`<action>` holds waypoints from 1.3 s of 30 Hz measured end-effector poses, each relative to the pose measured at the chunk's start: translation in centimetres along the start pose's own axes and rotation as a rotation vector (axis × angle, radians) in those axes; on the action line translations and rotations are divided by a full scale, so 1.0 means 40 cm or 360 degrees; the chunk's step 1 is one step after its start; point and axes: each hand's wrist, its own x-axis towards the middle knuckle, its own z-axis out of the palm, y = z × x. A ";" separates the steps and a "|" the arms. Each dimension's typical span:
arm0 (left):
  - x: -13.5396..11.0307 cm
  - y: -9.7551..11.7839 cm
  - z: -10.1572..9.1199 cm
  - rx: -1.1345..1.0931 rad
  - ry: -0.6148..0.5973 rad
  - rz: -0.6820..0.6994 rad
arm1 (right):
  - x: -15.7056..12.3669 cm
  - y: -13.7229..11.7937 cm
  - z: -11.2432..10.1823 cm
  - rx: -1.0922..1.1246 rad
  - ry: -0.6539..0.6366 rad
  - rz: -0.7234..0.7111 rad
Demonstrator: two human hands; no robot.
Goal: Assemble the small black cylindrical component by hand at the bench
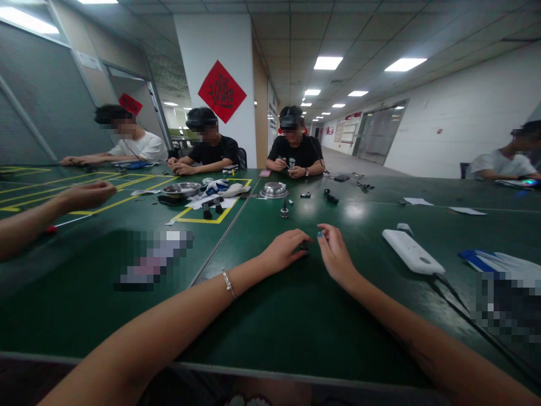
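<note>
My left hand (pixel 287 248) rests on the green table with its fingers curled round a small dark part (pixel 304 246), mostly hidden by them. Just to its right, my right hand (pixel 336 251) is raised slightly, thumb and forefinger close together. A spot of blue shows at the thumb tip; whether it is a nail or a small piece I cannot tell. Beyond both hands, a small round metal part (pixel 284 212) stands upright on the table. A silver bracelet (pixel 228 283) circles my left wrist.
A metal bowl (pixel 181 189), gloves (pixel 215 185) and black parts (pixel 207 211) lie ahead left. An upturned metal dish (pixel 274 190) sits ahead. At right are a white device (pixel 412 251) with a cable and a blue-white glove (pixel 499 262). Another person's arm (pixel 54 211) reaches in from the left.
</note>
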 end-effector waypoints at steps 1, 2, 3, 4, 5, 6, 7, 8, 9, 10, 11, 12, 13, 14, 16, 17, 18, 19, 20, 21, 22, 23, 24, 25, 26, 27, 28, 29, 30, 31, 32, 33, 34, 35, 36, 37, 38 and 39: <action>0.001 -0.018 -0.004 -0.0003 0.0034 -0.0065 | -0.002 0.000 0.001 0.0002 -0.0009 -0.0007; 0.000 -0.039 -0.011 0.0009 0.0077 -0.0139 | -0.003 -0.001 0.002 0.0003 -0.0019 -0.0012; -0.002 -0.063 -0.020 0.0040 0.0125 -0.0224 | -0.004 -0.001 0.002 0.0004 -0.0030 -0.0012; -0.005 -0.090 -0.031 0.0094 0.0173 -0.0320 | -0.004 -0.002 0.002 0.0006 -0.0043 -0.0009; -0.011 -0.119 -0.046 0.0167 0.0221 -0.0431 | -0.004 -0.003 0.001 0.0010 -0.0057 -0.0003; -0.018 -0.150 -0.063 0.0256 0.0255 -0.0540 | -0.003 -0.004 0.000 0.0014 -0.0072 0.0002; -0.029 -0.180 -0.083 0.0355 0.0278 -0.0650 | -0.002 -0.005 -0.001 0.0019 -0.0083 0.0006; -0.041 -0.209 -0.105 0.0461 0.0293 -0.0753 | -0.002 -0.006 -0.002 0.0023 -0.0092 0.0009; -0.057 -0.236 -0.128 0.0571 0.0307 -0.0857 | -0.001 -0.006 -0.002 0.0027 -0.0096 0.0011; -0.074 -0.261 -0.151 0.0684 0.0321 -0.0961 | -0.001 -0.007 -0.002 0.0031 -0.0099 0.0014; -0.093 -0.281 -0.174 0.0797 0.0335 -0.1071 | -0.002 -0.008 -0.002 0.0037 -0.0104 0.0017; -0.112 -0.296 -0.195 0.0898 0.0352 -0.1192 | -0.002 -0.009 -0.002 0.0046 -0.0112 0.0020; -0.130 -0.308 -0.214 0.0977 0.0379 -0.1314 | -0.003 -0.010 -0.002 0.0056 -0.0125 0.0026; -0.146 -0.315 -0.230 0.1037 0.0399 -0.1407 | -0.004 -0.011 -0.001 0.0065 -0.0143 0.0033; -0.172 -0.318 -0.254 0.1111 0.0437 -0.1551 | -0.006 -0.015 -0.002 0.0078 -0.0184 0.0043; -0.181 -0.317 -0.261 0.1133 0.0454 -0.1602 | -0.006 -0.017 -0.003 0.0080 -0.0201 0.0046; -0.187 -0.314 -0.266 0.1149 0.0475 -0.1652 | -0.006 -0.019 -0.004 0.0082 -0.0215 0.0046; -0.191 -0.312 -0.268 0.1162 0.0504 -0.1700 | -0.006 -0.021 -0.005 0.0083 -0.0227 0.0046; -0.193 -0.310 -0.268 0.1172 0.0542 -0.1742 | -0.006 -0.023 -0.006 0.0085 -0.0233 0.0048; -0.195 -0.309 -0.267 0.1178 0.0581 -0.1779 | -0.005 -0.024 -0.007 0.0087 -0.0236 0.0052; -0.196 -0.309 -0.265 0.1183 0.0621 -0.1811 | -0.005 -0.025 -0.008 0.0092 -0.0235 0.0059; -0.196 -0.310 -0.262 0.1191 0.0661 -0.1841 | -0.005 -0.027 -0.008 0.0102 -0.0238 0.0068; -0.196 -0.313 -0.258 0.1205 0.0701 -0.1864 | -0.005 -0.027 -0.008 0.0116 -0.0245 0.0083; -0.196 -0.317 -0.254 0.1232 0.0736 -0.1871 | -0.005 -0.028 -0.007 0.0132 -0.0254 0.0103; -0.195 -0.323 -0.249 0.1270 0.0760 -0.1859 | -0.006 -0.028 -0.006 0.0149 -0.0261 0.0123; -0.195 -0.330 -0.246 0.1316 0.0770 -0.1832 | -0.007 -0.029 -0.004 0.0165 -0.0269 0.0140; -0.195 -0.339 -0.242 0.1362 0.0761 -0.1790 | -0.007 -0.029 -0.003 0.0176 -0.0274 0.0148; -0.195 -0.348 -0.240 0.1403 0.0729 -0.1742 | -0.008 -0.029 -0.001 0.0185 -0.0273 0.0146; -0.196 -0.358 -0.238 0.1433 0.0680 -0.1701 | -0.009 -0.029 0.001 0.0192 -0.0268 0.0136; -0.197 -0.367 -0.236 0.1449 0.0622 -0.1675 | -0.009 -0.029 0.002 0.0196 -0.0262 0.0122; -0.198 -0.375 -0.236 0.1458 0.0567 -0.1660 | -0.010 -0.030 0.002 0.0199 -0.0258 0.0110; -0.199 -0.382 -0.236 0.1462 0.0524 -0.1646 | -0.010 -0.030 0.002 0.0202 -0.0254 0.0105; -0.200 -0.386 -0.237 0.1467 0.0494 -0.1630 | -0.010 -0.031 0.002 0.0204 -0.0250 0.0107; -0.200 -0.389 -0.237 0.1474 0.0481 -0.1612 | -0.009 -0.032 0.001 0.0207 -0.0251 0.0111; -0.200 -0.389 -0.238 0.1486 0.0486 -0.1595 | -0.009 -0.032 0.000 0.0210 -0.0260 0.0115; -0.200 -0.387 -0.239 0.1506 0.0500 -0.1565 | -0.009 -0.033 -0.001 0.0211 -0.0269 0.0121; -0.199 -0.385 -0.240 0.1527 0.0520 -0.1534 | -0.009 -0.033 -0.002 0.0209 -0.0279 0.0127; -0.198 -0.382 -0.241 0.1545 0.0538 -0.1504 | -0.009 -0.034 -0.003 0.0205 -0.0285 0.0134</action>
